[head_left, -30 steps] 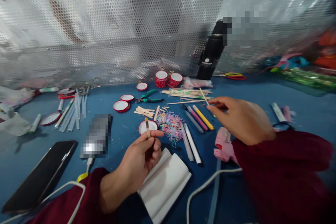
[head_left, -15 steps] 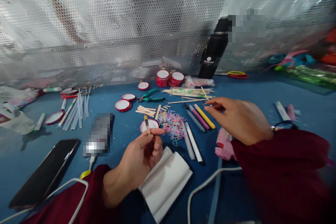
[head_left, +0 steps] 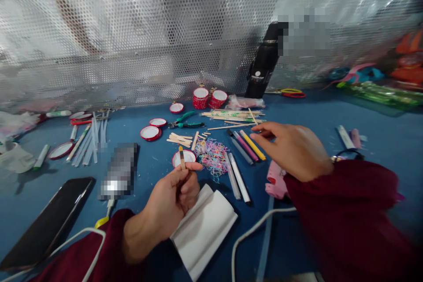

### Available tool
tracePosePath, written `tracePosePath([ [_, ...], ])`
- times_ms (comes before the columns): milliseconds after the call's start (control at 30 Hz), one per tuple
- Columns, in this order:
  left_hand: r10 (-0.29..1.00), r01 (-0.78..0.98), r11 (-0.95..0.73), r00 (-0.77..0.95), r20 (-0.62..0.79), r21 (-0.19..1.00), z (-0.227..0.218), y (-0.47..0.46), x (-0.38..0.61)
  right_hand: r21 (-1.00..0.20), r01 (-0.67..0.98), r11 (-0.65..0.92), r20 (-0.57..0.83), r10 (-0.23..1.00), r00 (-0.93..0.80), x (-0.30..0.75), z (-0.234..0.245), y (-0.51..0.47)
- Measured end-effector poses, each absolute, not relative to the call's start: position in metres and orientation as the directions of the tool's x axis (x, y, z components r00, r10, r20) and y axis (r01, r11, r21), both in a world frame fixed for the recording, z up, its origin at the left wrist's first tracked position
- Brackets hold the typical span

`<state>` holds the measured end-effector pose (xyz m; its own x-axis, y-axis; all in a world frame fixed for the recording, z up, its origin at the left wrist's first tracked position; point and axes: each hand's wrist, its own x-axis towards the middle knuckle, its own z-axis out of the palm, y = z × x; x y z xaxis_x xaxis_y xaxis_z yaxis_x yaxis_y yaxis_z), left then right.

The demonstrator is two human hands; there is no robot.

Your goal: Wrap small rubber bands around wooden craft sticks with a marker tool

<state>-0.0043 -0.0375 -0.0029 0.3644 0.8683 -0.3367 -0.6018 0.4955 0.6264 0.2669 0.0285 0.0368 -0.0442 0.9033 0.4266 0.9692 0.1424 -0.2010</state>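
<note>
My left hand is closed, pinching a short flat wooden stick piece upright between thumb and fingers, just in front of a red-rimmed lid. My right hand reaches left over the coloured markers, thumb and forefinger drawn into a loose pinch. A thin wooden stick runs from those fingertips back onto the pile of long sticks. A heap of small coloured rubber bands lies between my hands. Both arms wear dark red sleeves.
On the blue table: folded white paper, pink glue gun with white cable, black phone, green pliers, several red lids, two red cups, clear glue sticks, black bottle. A perforated metal screen stands behind.
My right hand has drawn slightly left and lower toward the markers. The left hand keeps its hold on the short stick piece. The view has shifted a little.
</note>
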Motion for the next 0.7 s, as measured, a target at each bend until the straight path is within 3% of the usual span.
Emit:
tracePosePath([
  [700,0.866,-0.616,0.499,0.384,-0.321,0.609,-0.0013,-0.0397,-0.0040,-0.227,0.953,0.198,0.413,0.906,-0.090,0.2638,0.0384,0.0262],
])
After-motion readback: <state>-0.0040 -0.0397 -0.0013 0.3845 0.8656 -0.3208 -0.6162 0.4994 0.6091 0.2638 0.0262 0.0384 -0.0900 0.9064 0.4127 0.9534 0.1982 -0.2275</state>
